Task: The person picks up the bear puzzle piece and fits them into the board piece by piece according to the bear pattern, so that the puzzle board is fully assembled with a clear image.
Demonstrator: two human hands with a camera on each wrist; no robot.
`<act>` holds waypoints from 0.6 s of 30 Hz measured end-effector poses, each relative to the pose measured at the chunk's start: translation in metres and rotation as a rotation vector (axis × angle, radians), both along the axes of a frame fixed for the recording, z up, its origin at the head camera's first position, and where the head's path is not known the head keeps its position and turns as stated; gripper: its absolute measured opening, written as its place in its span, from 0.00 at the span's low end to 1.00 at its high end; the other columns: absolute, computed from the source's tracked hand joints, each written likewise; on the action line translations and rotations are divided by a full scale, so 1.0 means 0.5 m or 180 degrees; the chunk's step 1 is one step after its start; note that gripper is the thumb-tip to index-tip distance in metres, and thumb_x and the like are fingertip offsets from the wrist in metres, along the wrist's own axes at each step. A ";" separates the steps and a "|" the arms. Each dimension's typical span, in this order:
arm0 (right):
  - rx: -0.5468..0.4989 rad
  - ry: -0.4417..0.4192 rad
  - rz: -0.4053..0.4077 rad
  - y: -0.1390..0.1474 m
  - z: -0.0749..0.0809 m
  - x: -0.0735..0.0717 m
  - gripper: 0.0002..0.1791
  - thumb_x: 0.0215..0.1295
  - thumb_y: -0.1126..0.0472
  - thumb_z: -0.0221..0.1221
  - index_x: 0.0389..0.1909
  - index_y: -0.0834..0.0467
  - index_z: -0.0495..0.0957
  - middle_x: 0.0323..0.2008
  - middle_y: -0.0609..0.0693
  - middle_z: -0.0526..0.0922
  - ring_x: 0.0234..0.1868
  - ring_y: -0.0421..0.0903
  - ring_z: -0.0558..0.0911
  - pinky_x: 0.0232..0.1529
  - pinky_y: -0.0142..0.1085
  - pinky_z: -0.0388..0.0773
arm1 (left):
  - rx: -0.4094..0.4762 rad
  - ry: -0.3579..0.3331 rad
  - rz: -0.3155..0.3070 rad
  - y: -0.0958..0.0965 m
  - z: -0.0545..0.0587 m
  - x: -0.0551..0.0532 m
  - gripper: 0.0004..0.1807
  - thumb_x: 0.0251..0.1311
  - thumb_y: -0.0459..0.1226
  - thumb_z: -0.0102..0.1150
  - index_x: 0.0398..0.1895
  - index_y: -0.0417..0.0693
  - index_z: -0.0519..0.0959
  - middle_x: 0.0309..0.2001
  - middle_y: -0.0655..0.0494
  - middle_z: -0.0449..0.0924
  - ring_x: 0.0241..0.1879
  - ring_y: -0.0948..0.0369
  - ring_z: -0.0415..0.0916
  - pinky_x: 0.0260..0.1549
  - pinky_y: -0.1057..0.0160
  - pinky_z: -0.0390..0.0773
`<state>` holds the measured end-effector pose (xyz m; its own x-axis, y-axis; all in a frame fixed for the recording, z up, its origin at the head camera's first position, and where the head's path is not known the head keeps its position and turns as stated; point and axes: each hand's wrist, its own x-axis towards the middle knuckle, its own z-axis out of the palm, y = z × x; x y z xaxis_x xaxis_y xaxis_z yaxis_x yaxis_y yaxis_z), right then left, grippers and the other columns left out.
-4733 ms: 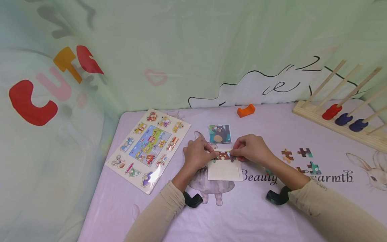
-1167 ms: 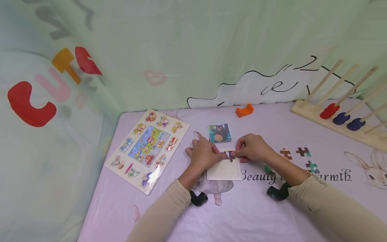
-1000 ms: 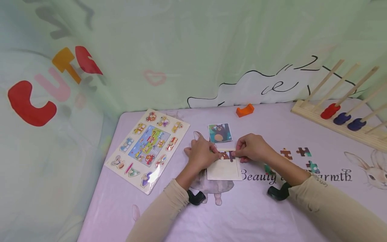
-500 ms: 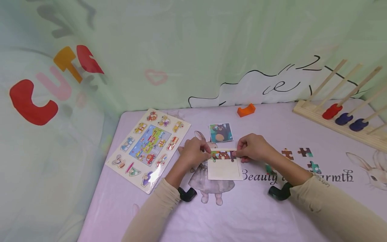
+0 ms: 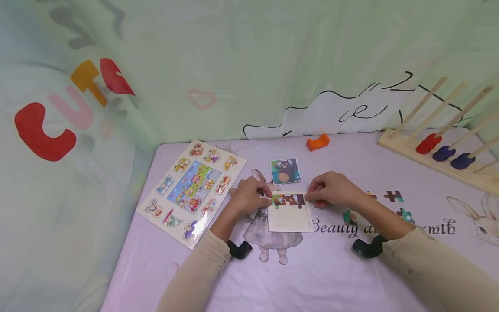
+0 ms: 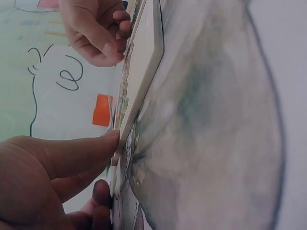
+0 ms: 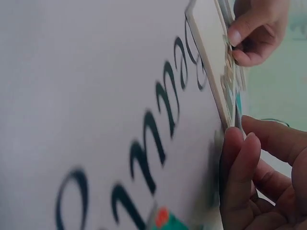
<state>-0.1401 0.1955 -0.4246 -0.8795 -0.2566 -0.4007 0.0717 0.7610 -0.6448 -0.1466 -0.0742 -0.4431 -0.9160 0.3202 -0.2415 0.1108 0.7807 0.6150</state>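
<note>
A pale wooden puzzle board (image 5: 290,221) lies flat on the table. Jigsaw pieces (image 5: 287,200) showing a brown bear's face run along its top row; the lower part is bare wood. At the board's upper left edge my left hand (image 5: 249,197) pinches it, thumb tip on the rim, as the left wrist view shows. My right hand (image 5: 331,190) has its thumb and index finger around the upper right corner of the board, seen close in the right wrist view. Just behind the board lies a picture card (image 5: 286,172) of a bear.
Loose jigsaw pieces (image 5: 393,196) lie to the right, partly behind my right forearm. A vehicle peg puzzle (image 5: 195,186) sits at left. At the back are an orange block (image 5: 317,142) and a wooden bead stand (image 5: 436,160) at right.
My left hand drew back left from over the top row, uncovering the bear's face and a green piece. My right fingers shifted slightly right, off the purple end piece to the board's edge.
</note>
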 end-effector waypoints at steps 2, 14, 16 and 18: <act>-0.0005 0.0006 -0.0031 0.016 0.008 0.002 0.14 0.63 0.50 0.69 0.41 0.56 0.85 0.24 0.48 0.82 0.28 0.45 0.80 0.33 0.36 0.74 | -0.0013 -0.0010 -0.0005 0.000 0.000 0.000 0.05 0.56 0.42 0.74 0.30 0.63 0.85 0.38 0.62 0.81 0.45 0.56 0.71 0.53 0.35 0.60; 0.0502 0.0308 0.0078 0.136 0.052 0.001 0.18 0.61 0.49 0.70 0.47 0.56 0.86 0.33 0.49 0.79 0.31 0.47 0.76 0.28 0.36 0.72 | -0.0004 -0.0102 -0.0389 -0.019 0.014 -0.004 0.16 0.46 0.39 0.81 0.37 0.63 0.85 0.43 0.66 0.85 0.48 0.54 0.71 0.55 0.33 0.60; 0.0560 0.0295 0.0141 0.152 0.049 0.004 0.17 0.59 0.51 0.72 0.46 0.55 0.86 0.31 0.49 0.78 0.29 0.46 0.75 0.27 0.36 0.70 | -0.0021 -0.0130 -0.0436 -0.021 0.016 -0.004 0.18 0.45 0.39 0.82 0.39 0.63 0.84 0.46 0.65 0.84 0.50 0.53 0.70 0.56 0.33 0.59; 0.0598 0.0250 0.0208 0.164 0.043 0.007 0.18 0.57 0.51 0.73 0.45 0.55 0.85 0.30 0.47 0.77 0.28 0.45 0.75 0.27 0.36 0.69 | -0.0049 -0.0146 -0.0455 -0.022 0.016 -0.003 0.19 0.44 0.39 0.82 0.40 0.63 0.84 0.48 0.62 0.82 0.52 0.53 0.69 0.57 0.33 0.59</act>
<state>-0.1366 0.2774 -0.4032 -0.8939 -0.2414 -0.3778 -0.0265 0.8697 -0.4929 -0.1479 -0.0851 -0.4349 -0.8493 0.4426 -0.2878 0.1937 0.7683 0.6101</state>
